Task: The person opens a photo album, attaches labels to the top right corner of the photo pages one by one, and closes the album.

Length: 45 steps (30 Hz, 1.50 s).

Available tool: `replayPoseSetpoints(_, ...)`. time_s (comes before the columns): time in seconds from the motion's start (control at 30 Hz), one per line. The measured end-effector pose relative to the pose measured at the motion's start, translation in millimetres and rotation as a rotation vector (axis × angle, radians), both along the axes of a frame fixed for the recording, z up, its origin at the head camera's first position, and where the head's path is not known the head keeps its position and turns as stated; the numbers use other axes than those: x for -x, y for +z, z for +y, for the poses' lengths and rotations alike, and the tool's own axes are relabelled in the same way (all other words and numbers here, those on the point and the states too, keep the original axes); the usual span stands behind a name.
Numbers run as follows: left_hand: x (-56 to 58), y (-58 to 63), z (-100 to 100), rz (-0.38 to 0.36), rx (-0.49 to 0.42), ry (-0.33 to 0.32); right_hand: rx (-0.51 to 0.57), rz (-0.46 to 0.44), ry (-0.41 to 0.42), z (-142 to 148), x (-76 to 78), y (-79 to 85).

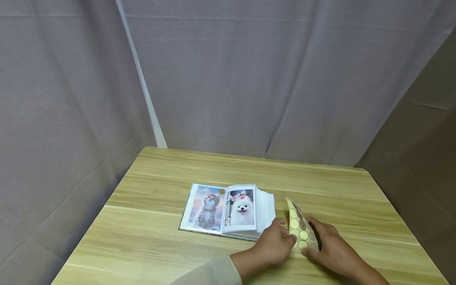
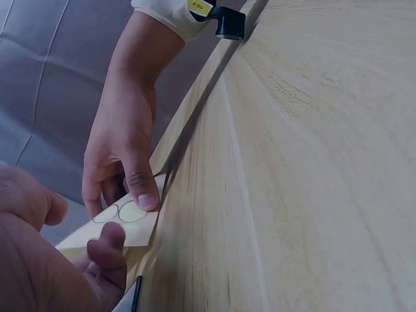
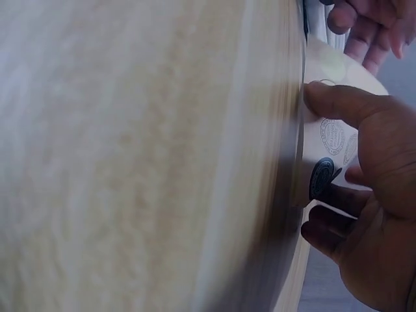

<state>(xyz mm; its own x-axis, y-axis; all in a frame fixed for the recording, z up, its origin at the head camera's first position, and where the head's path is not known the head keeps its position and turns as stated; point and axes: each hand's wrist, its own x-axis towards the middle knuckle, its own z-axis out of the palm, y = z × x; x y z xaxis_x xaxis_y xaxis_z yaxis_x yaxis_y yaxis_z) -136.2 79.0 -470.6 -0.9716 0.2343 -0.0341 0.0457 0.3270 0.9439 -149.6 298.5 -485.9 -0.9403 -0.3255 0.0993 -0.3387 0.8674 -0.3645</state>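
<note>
A sheet of round gold stickers is bent and raised above the table, right of an open photo album. My right hand grips the sheet, thumb on its near face and fingers behind. In the right wrist view, one dark printed sticker stands partly off the sheet beside a fingertip. My left hand is at the sheet's left edge with loosely bent fingers; the left wrist view shows a fingertip overlapping the sheet, but whether it touches is unclear.
The album shows a kitten picture with a round gold sticker at its upper right corner, and a white dog picture opposite. Grey curtains hang behind and beside the wooden table.
</note>
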Motion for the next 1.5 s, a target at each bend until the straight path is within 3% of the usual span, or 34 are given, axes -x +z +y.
replayPoseSetpoints(0.37, 3.5, 1.5, 0, -0.023, -0.056, -0.03, 0.089, 0.017, 0.085, -2, -9.8, 0.0)
replayPoseSetpoints(0.6, 4.0, -1.8, -2, 0.047, -0.085, -0.057, 0.083, 0.059, 0.13, -8, -12.9, 1.1)
replayPoseSetpoints(0.83, 5.5, -1.8, -5, 0.066, -0.126, -0.056, 0.156, 0.085, 0.091, -12, -12.3, 7.4)
replayPoseSetpoints(1.13, 5.9, -2.7, -7, 0.058, -0.102, -0.049, 0.2, 0.345, 0.059, -19, -7.3, 10.4)
replayPoseSetpoints(1.5, 5.2, -0.8, -10, 0.125, -0.047, -0.105, 0.249, 0.35, 0.045, -25, -6.3, 13.5)
